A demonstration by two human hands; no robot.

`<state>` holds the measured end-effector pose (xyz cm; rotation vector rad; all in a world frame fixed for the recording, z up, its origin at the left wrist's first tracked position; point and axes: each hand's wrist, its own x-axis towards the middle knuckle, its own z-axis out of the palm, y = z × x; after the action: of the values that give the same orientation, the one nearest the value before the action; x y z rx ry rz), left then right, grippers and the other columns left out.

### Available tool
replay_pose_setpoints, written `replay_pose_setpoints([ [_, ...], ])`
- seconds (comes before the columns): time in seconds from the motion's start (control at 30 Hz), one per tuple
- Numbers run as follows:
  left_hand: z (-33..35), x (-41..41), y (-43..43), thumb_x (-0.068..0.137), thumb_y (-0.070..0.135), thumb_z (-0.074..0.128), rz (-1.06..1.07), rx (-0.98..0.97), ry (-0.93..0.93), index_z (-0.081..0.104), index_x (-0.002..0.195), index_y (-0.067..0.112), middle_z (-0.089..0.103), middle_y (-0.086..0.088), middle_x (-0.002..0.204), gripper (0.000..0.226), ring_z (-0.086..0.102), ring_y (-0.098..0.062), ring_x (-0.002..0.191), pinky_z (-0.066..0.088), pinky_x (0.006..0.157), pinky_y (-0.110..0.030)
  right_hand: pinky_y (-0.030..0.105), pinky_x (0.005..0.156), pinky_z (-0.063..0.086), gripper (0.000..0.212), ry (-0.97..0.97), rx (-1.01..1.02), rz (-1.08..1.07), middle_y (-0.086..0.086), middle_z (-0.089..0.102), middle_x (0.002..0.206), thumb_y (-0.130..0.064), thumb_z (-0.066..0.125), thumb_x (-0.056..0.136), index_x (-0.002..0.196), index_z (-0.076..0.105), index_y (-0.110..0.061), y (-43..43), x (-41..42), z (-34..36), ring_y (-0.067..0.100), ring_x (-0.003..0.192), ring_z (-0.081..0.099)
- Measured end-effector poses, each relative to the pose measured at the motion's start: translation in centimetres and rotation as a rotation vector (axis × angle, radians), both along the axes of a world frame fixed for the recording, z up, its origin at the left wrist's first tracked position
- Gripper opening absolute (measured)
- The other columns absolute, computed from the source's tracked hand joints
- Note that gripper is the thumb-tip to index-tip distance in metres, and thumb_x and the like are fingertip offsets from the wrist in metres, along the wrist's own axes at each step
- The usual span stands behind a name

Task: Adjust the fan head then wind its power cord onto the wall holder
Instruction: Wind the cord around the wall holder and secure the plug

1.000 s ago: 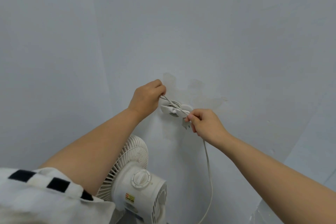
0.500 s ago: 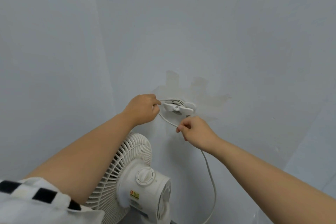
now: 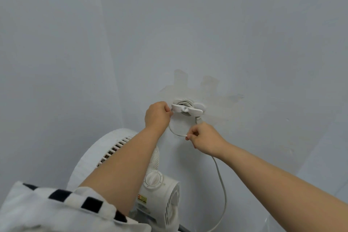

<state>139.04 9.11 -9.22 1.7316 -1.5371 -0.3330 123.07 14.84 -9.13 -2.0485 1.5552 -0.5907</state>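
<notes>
A white wall holder (image 3: 187,109) is fixed to the pale wall, with several turns of white power cord wound behind its wings. My left hand (image 3: 157,115) pinches the cord just left of the holder. From there a cord loop (image 3: 174,130) curves down and right to my right hand (image 3: 204,138), which pinches the cord below the holder. The rest of the cord (image 3: 221,184) hangs from my right hand toward the floor. The white fan (image 3: 162,192) stands low in the view, its grille partly hidden by my left forearm.
The wall around the holder shows a patch of discoloured paint (image 3: 205,88). A wall corner (image 3: 111,62) runs down on the left. My black-and-white sleeve (image 3: 62,207) fills the lower left.
My right hand has dropped lower and drawn the cord into a wider loop under the holder. My left hand stays at the holder's left side. The view has shifted up slightly.
</notes>
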Motion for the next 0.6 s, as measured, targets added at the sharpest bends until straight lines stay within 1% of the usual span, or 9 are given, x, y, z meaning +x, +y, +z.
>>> replay_pose_setpoints([
  [0.1,-0.4,-1.5,0.3,0.079,0.02,0.066,0.073,0.039,0.03,0.051,0.058,0.019,0.065,-0.005,0.08,0.026,0.058,-0.026,0.079,0.04,0.064,-0.028,0.019,0.054,0.039,0.022,0.062,0.011,-0.041,-0.012,0.051,0.059,-0.008,0.048,0.088,0.084,0.07,-0.009,-0.3,-0.8,-0.3,0.01,0.062,0.053],
  [0.2,-0.7,-2.7,0.2,0.077,0.019,0.068,0.06,0.073,0.14,0.066,0.067,0.01,0.07,-0.011,0.08,0.013,0.064,-0.03,0.081,0.041,0.063,-0.028,0.026,0.068,0.046,0.02,0.165,0.027,-0.079,0.003,0.064,0.072,-0.01,0.052,0.086,0.084,0.071,-0.007,-0.5,-1.7,-0.7,0.024,0.08,0.062],
  [0.27,-0.8,-3.5,0.2,0.074,0.015,0.07,0.049,0.141,0.347,0.069,0.066,0.008,0.07,-0.009,0.067,0.01,0.068,-0.028,0.076,0.052,0.07,-0.031,0.029,0.07,0.048,0.019,0.268,0.033,-0.116,0.012,0.068,0.083,-0.01,0.052,0.083,0.08,0.07,-0.004,-0.7,-2.4,-1.3,0.03,0.084,0.064],
  [0.33,-0.9,-4.2,0.5,0.074,0.006,0.068,0.04,0.213,0.591,0.065,0.056,0.012,0.063,0.002,0.044,0.02,0.067,-0.022,0.062,0.058,0.077,-0.034,0.029,0.066,0.044,0.014,0.371,0.019,-0.161,0.017,0.063,0.087,-0.01,0.051,0.082,0.073,0.06,-0.004,-0.4,-3.1,-1.8,0.033,0.086,0.062],
  [0.4,-1.1,-4.8,0.9,0.079,-0.001,0.062,0.028,0.231,0.763,0.063,0.058,0.01,0.059,0.006,0.038,0.024,0.064,-0.011,0.047,0.059,0.069,-0.029,0.028,0.068,0.04,0.011,0.423,0.0,-0.206,0.018,0.064,0.097,-0.011,0.051,0.084,0.084,0.061,-0.006,-0.2,-3.9,-2.1,0.034,0.094,0.061],
  [0.43,-0.9,-5.1,1.3,0.081,-0.002,0.058,0.017,0.234,0.835,0.064,0.063,0.007,0.061,0.005,0.041,0.021,0.063,-0.006,0.043,0.058,0.061,-0.024,0.028,0.069,0.04,0.015,0.435,-0.009,-0.227,0.017,0.064,0.101,-0.012,0.05,0.084,0.09,0.062,-0.005,-0.2,-4.3,-2.1,0.034,0.097,0.061],
  [0.5,-0.6,-5.6,2.3,0.086,-0.005,0.049,-0.024,0.25,0.975,0.064,0.083,-0.004,0.065,-0.006,0.06,0.015,0.064,-0.006,0.045,0.053,0.05,-0.017,0.027,0.068,0.039,0.014,0.435,-0.023,-0.259,0.017,0.064,0.098,-0.01,0.048,0.083,0.088,0.062,-0.006,-0.1,-5.1,-2.1,0.033,0.095,0.062],
  [0.57,-0.3,-6.3,3.1,0.091,-0.005,0.041,-0.068,0.283,1.058,0.06,0.105,-0.009,0.063,-0.013,0.083,0.023,0.065,-0.016,0.06,0.051,0.051,-0.018,0.027,0.066,0.039,0.01,0.437,-0.034,-0.279,0.016,0.06,0.089,-0.007,0.046,0.082,0.078,0.055,-0.009,0.1,-5.7,-1.8,0.032,0.09,0.061],
  [0.6,-0.4,-6.5,3.4,0.092,-0.004,0.04,-0.081,0.287,1.068,0.059,0.107,-0.007,0.062,-0.013,0.088,0.025,0.063,-0.017,0.064,0.05,0.053,-0.018,0.027,0.065,0.038,0.009,0.438,-0.043,-0.289,0.014,0.057,0.085,-0.006,0.045,0.081,0.075,0.051,-0.01,0.1,-6.0,-1.7,0.032,0.087,0.06],
])
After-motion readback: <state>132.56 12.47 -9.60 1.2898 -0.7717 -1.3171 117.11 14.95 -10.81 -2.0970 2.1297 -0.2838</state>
